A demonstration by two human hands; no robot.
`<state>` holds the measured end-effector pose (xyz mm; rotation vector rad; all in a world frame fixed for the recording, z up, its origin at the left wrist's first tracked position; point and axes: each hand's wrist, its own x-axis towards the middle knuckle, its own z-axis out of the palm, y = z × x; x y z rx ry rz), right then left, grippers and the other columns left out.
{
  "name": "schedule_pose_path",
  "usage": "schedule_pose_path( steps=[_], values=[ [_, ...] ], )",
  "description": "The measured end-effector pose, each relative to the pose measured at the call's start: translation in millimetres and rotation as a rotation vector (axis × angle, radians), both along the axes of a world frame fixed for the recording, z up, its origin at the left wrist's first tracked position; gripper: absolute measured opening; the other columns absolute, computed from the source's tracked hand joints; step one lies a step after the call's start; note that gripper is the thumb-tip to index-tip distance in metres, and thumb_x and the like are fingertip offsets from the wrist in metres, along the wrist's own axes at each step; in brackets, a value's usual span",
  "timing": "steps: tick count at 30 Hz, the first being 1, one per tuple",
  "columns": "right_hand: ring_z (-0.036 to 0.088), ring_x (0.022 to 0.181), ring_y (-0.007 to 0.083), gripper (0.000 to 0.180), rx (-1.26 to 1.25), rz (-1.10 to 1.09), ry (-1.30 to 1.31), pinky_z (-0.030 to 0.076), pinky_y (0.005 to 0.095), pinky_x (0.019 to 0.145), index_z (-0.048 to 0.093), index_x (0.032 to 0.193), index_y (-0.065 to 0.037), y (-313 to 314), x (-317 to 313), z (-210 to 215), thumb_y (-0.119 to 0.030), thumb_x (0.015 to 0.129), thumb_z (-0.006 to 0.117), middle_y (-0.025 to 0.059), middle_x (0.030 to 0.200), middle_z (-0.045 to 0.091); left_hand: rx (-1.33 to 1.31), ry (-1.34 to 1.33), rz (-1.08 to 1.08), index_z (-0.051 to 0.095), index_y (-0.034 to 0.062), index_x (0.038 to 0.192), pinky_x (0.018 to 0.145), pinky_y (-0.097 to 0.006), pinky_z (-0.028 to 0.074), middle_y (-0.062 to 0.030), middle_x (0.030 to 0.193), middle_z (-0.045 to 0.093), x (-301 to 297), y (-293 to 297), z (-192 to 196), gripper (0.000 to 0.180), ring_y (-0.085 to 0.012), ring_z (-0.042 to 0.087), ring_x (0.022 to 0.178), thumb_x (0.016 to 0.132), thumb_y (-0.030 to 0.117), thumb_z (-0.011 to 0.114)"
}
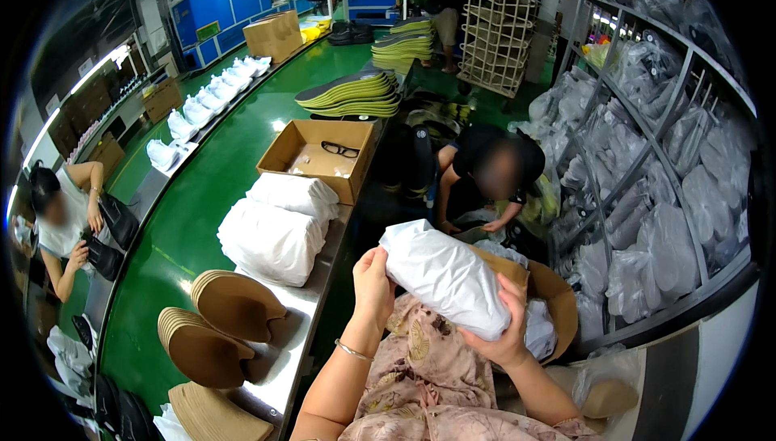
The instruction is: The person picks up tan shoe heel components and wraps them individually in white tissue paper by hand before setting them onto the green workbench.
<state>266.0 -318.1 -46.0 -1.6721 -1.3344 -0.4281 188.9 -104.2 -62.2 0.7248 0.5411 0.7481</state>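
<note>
A bundle wrapped in white paper (444,275) is held up in front of my body, tilted down to the right. At its upper left end, my left hand (373,283) pinches the wrapping between thumb and fingers. My right hand (503,324) is wrapped round the lower right end, thumb on top. What the paper encloses is hidden. Left of my hands, more white wrapped bundles (275,227) are piled on the metal bench ledge (303,312). Nearer to me on that ledge stand stacks of curved brown cardboard pieces (230,303).
An open cardboard box (356,178) with black glasses stands beyond the bundles. Yellow-green insoles (352,95) are stacked farther back. A person (493,162) crouches ahead, near an open carton (562,312) by my right arm. A metal rack (687,61) of plastic-bagged items stands right.
</note>
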Motion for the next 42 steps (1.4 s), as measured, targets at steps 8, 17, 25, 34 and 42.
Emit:
schedule_pose_path(
  steps=[8,17,25,34,42],
  values=[
    [0.045,0.115,0.0287,0.083,0.103,0.108,0.574,0.037,0.0389,0.097,0.035,0.125,0.001,-0.8,-3.3,-31.7,-0.026,0.062,0.083,0.0195,0.125,0.044,-0.101,-0.176,-0.245,0.057,0.0004,0.106,0.081,-0.036,0.053,-0.0113,0.101,0.064,-1.4,-1.1,10.7,0.021,-0.0219,0.064,0.089,0.087,0.006,0.051],
    [0.050,0.109,0.0211,0.078,0.039,0.066,0.765,0.040,0.0332,0.093,0.036,0.126,0.000,-12.2,-10.1,-22.2,-0.025,0.067,0.080,0.0147,0.118,0.050,0.006,-0.191,-0.176,0.052,-0.0021,0.111,0.080,-0.036,0.053,-0.0137,0.103,0.062,5.4,-18.6,16.5,0.029,-0.0248,0.063,0.092,0.084,0.004,0.045],
    [0.050,0.110,0.0327,0.081,0.070,0.100,0.406,0.041,0.0400,0.093,0.035,0.123,0.003,20.0,-16.9,-21.5,-0.027,0.064,0.082,0.0235,0.118,0.048,-0.044,-0.279,0.011,0.054,-0.0002,0.114,0.096,-0.041,0.042,-0.0140,0.112,0.060,-17.5,5.1,11.2,0.041,-0.0273,0.057,0.105,0.094,0.033,0.043],
    [0.049,0.103,0.0206,0.075,0.114,0.227,0.704,0.040,0.0337,0.090,0.035,0.120,0.001,50.7,-1.5,22.1,-0.018,0.063,0.080,0.0137,0.111,0.047,0.161,0.220,-0.052,0.060,0.0016,0.101,0.078,-0.028,0.043,-0.0029,0.098,0.062,-39.9,18.4,61.6,0.037,-0.0139,0.056,0.085,0.094,0.036,0.048],
    [0.053,0.096,0.0164,0.065,0.146,0.370,0.655,0.044,0.0298,0.084,0.041,0.114,0.000,166.7,24.9,53.9,-0.018,0.065,0.080,0.0102,0.105,0.053,0.995,0.507,0.615,0.058,-0.0075,0.105,0.086,-0.037,0.043,-0.0234,0.097,0.062,-56.7,112.7,116.3,0.042,-0.0350,0.058,0.096,0.093,0.032,0.047]
  ],
)
